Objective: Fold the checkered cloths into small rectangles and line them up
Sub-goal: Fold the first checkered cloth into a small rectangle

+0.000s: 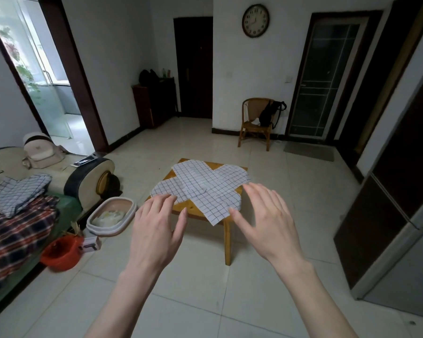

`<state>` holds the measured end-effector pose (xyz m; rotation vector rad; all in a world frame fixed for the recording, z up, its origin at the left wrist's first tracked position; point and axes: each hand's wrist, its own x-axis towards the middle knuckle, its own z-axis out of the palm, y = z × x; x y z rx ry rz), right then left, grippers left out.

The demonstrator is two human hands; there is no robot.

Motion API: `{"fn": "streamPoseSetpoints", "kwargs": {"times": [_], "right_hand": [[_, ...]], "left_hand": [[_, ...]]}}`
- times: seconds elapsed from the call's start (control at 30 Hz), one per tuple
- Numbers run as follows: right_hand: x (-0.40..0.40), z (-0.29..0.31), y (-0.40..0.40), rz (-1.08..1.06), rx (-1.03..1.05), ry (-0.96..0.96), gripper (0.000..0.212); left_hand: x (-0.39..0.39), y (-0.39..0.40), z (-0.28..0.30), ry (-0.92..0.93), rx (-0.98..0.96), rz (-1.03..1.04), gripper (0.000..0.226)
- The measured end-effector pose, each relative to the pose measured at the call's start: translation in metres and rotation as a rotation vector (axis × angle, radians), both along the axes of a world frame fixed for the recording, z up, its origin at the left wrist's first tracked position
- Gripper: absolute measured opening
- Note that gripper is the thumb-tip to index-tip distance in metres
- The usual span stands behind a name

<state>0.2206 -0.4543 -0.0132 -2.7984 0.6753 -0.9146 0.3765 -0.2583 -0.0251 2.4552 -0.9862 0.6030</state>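
White checkered cloths (200, 184) lie spread and overlapping in a cross on a small wooden table (188, 209), corners hanging over its edges. My left hand (158, 230) hovers in front of the table's near left edge, fingers apart, holding nothing. My right hand (266, 220) hovers at the near right, fingers spread, close to the overhanging cloth corner (216, 217) but not gripping it. More checkered cloths (20, 191), darker-lined, lie piled on the sofa at the left.
A sofa (15, 215) with a plaid blanket and a pale backpack (40, 151) stands at the left. A lidded tub (111, 214) and a red basin (60, 252) sit on the floor beside it. A wicker chair (254, 123) stands by the far wall. Tiled floor surrounds the table.
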Motion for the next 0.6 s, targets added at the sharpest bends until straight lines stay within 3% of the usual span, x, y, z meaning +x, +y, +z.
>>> {"fn": "streamPoseSetpoints", "kwargs": {"times": [0.6], "right_hand": [[0.201, -0.024, -0.087, -0.050, 0.008, 0.000, 0.068]], "left_hand": [[0.217, -0.097, -0.026, 0.004, 0.021, -0.063, 0.044]]}}
